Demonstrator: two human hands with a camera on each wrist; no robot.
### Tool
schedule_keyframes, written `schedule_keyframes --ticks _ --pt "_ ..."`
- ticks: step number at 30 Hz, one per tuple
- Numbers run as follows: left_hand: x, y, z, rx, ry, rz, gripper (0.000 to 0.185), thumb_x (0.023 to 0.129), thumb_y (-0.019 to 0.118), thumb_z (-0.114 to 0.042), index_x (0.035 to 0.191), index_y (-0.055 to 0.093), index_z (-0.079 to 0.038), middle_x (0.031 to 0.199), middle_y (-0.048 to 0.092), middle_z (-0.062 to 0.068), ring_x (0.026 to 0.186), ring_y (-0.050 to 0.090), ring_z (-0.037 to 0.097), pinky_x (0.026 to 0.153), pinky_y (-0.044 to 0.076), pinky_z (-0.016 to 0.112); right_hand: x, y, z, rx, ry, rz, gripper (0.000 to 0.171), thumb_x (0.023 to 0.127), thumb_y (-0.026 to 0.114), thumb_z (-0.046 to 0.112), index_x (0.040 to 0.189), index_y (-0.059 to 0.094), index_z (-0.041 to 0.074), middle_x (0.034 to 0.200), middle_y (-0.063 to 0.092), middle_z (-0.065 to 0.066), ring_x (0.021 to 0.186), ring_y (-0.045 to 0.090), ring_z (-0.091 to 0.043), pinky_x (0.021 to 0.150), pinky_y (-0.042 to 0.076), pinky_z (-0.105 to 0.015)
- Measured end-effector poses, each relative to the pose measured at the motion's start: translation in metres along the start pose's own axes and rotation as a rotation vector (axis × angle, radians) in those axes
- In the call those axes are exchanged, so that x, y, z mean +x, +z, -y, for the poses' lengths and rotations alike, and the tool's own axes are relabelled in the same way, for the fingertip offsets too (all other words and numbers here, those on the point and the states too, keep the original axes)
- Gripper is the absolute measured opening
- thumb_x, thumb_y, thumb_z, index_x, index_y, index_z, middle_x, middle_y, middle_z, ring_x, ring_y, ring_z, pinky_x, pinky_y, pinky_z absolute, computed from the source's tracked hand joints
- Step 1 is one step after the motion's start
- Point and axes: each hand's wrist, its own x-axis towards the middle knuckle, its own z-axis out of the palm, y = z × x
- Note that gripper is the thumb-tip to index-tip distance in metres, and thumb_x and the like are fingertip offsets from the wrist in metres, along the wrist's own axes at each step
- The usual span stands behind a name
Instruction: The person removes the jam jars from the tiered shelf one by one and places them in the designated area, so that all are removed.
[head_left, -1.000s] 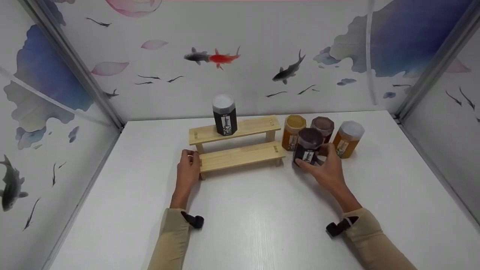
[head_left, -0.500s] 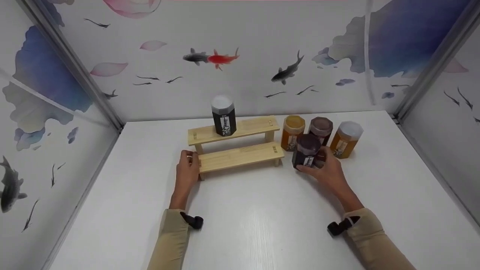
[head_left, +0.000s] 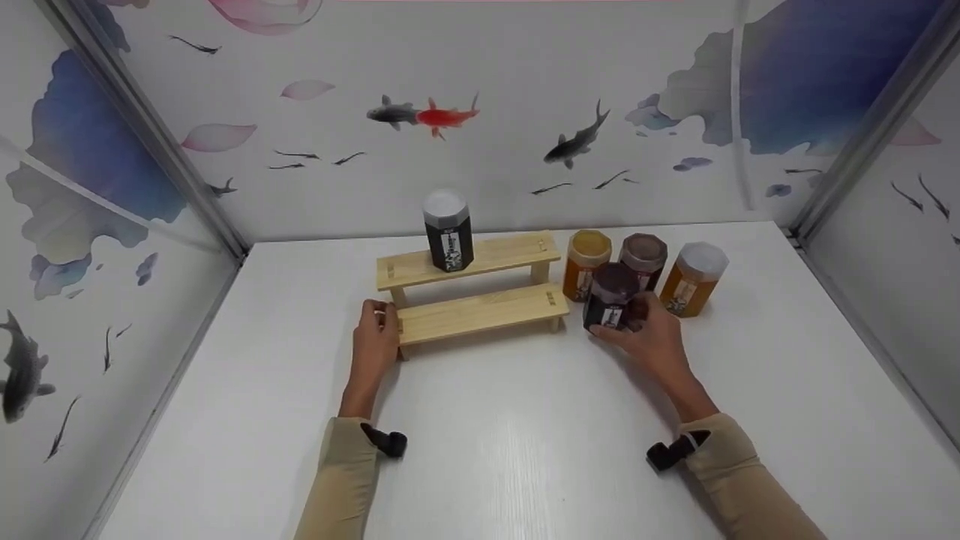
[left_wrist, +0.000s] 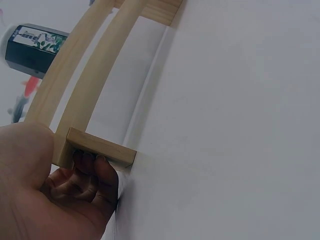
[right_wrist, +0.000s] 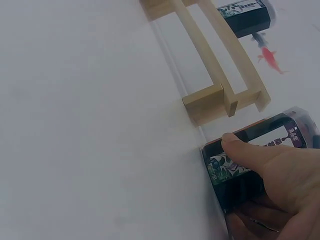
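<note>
My right hand (head_left: 651, 339) has its grip clenched round the dark jar (head_left: 611, 296), right of centre on the bench (head_left: 525, 435), just beside the rack's (head_left: 480, 315) right end. My left hand (head_left: 377, 339) grips the rack's left leg. Another jar (head_left: 448, 229) stands on its upper step.

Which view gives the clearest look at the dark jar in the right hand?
The right wrist view: the dark jar fills the corner close up, label readable, the thumb of the right hand pressed on it. The head view shows the whole jar small beside three others. The left wrist view does not show it.
</note>
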Motion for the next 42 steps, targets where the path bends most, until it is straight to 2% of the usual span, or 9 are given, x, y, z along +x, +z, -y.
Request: schedule_keyframes --ticks 11,18,22,27,32,35,38,42 --pt "0.001 0.000 0.000 -0.010 0.009 0.000 0.036 0.117 0.040 -0.035 0.135 0.052 -0.006 0.112 0.066 0.014 0.091 0.062 0.021 0.067 0.052 0.030 0.003 -0.002 0.004 -0.011 0.002 0.004 0.087 0.089 0.092 0.036 0.152 0.045 0.000 0.143 0.064 -0.026 0.132 0.064 -0.041 0.111 0.053 -0.056" --pt "0.002 0.002 0.000 -0.002 0.010 -0.008 0.036 0.117 0.041 -0.035 0.134 0.053 -0.006 0.111 0.067 0.014 0.092 0.063 0.022 0.067 0.052 0.030 0.000 -0.015 0.011 -0.025 0.001 0.036 0.097 0.087 0.091 0.051 0.155 0.043 0.001 0.144 0.063 -0.025 0.134 0.062 -0.041 0.111 0.053 -0.057" --pt "0.001 0.002 -0.001 0.000 0.006 -0.013 0.036 0.117 0.042 -0.034 0.134 0.054 -0.005 0.111 0.067 0.015 0.093 0.063 0.022 0.068 0.052 0.029 -0.002 -0.027 0.020 -0.041 0.004 0.005 0.101 0.087 0.088 0.058 0.156 0.043 0.002 0.139 0.066 -0.025 0.129 0.066 -0.041 0.106 0.055 -0.057" --pt "0.002 0.002 -0.001 -0.004 0.000 -0.009 0.036 0.117 0.042 -0.035 0.134 0.054 -0.005 0.110 0.067 0.014 0.091 0.062 0.022 0.066 0.052 0.030 -0.008 -0.041 0.040 -0.130 -0.027 -0.080 0.096 0.089 0.087 0.057 0.155 0.044 0.002 0.131 0.069 -0.028 0.121 0.068 -0.045 0.100 0.057 -0.060" --pt "0.003 0.002 0.000 -0.006 0.001 -0.010 0.036 0.117 0.042 -0.035 0.133 0.054 -0.006 0.109 0.067 0.013 0.091 0.062 0.021 0.067 0.052 0.030 -0.013 -0.038 0.061 -0.168 -0.120 -0.189 0.082 0.092 0.086 0.049 0.151 0.051 0.004 0.134 0.069 -0.024 0.118 0.067 -0.042 0.096 0.056 -0.057" --pt "0.003 0.002 0.001 -0.007 0.005 -0.012 0.036 0.117 0.042 -0.036 0.133 0.054 -0.006 0.110 0.067 0.014 0.092 0.063 0.021 0.068 0.052 0.029 -0.013 -0.025 0.071 -0.090 -0.236 -0.230 0.062 0.099 0.082 0.036 0.145 0.058 0.004 0.133 0.069 -0.019 0.120 0.067 -0.035 0.097 0.056 -0.053" --pt "0.003 0.001 0.001 -0.018 0.012 -0.013 0.036 0.117 0.042 -0.035 0.133 0.054 -0.005 0.111 0.067 0.014 0.093 0.063 0.022 0.068 0.052 0.030 -0.013 -0.008 0.081 0.008 -0.371 -0.225 0.042 0.103 0.077 0.022 0.139 0.064 0.003 0.129 0.071 -0.015 0.119 0.070 -0.029 0.097 0.058 -0.048" --pt "0.002 0.000 0.000 -0.024 0.010 -0.012 0.035 0.117 0.043 -0.034 0.133 0.054 -0.005 0.111 0.067 0.014 0.093 0.062 0.022 0.068 0.052 0.030 -0.011 0.017 0.094 0.082 -0.474 -0.203 0.031 0.104 0.074 0.016 0.133 0.069 0.004 0.125 0.073 -0.011 0.114 0.072 -0.023 0.096 0.060 -0.043"
